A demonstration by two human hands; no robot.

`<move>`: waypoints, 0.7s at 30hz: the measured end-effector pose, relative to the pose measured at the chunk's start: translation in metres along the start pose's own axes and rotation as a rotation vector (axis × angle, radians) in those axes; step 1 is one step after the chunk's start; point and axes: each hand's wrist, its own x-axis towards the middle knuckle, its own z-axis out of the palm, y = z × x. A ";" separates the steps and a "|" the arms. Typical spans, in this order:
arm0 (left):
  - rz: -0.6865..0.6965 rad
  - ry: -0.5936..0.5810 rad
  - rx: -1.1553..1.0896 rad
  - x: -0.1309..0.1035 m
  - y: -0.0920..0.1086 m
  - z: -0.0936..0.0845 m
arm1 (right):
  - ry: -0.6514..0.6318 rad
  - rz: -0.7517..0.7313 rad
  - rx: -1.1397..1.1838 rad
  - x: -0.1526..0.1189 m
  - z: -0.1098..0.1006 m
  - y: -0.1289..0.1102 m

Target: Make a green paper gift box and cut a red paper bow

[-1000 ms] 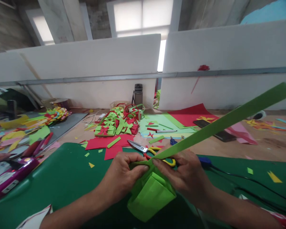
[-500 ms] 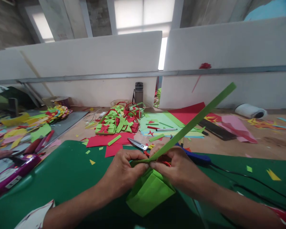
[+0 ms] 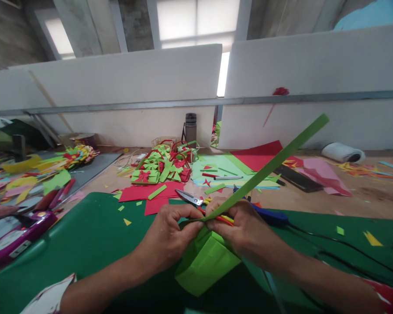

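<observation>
A folded green paper box (image 3: 209,264) hangs between my hands at the lower middle, above the green mat. A long green paper strip (image 3: 268,168) rises from its upper edge toward the upper right. My left hand (image 3: 170,235) pinches the box's edge and the strip's lower end between thumb and forefinger. From the right, my right hand (image 3: 244,226) pinches the same edge at the strip's base, its fingertips nearly touching the left ones. Scissors (image 3: 190,198) lie open just beyond the hands, their red and yellow handles partly hidden.
Small green and red paper boxes (image 3: 163,165) are piled behind the scissors, near a dark bottle (image 3: 191,127). A blue-handled tool (image 3: 271,216) with a black cord lies right. Purple device (image 3: 21,237) at left, with someone's hand beside it. Paper scraps surround the green mat (image 3: 68,244).
The strip's free end has shifted slightly right. My right fingers have moved a little, and more of the red and yellow handles shows. Both hands keep their pinch.
</observation>
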 end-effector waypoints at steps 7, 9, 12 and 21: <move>-0.014 0.006 -0.033 0.000 -0.001 0.001 | -0.015 0.040 -0.006 0.000 0.000 -0.001; -0.015 0.006 -0.028 0.000 0.000 0.001 | -0.010 0.021 -0.039 -0.001 -0.001 -0.002; -0.027 0.023 0.007 0.000 0.002 0.001 | -0.011 -0.009 -0.067 -0.001 -0.002 -0.003; -0.022 0.035 0.021 0.001 0.007 0.001 | -0.027 0.017 -0.121 -0.003 -0.002 -0.005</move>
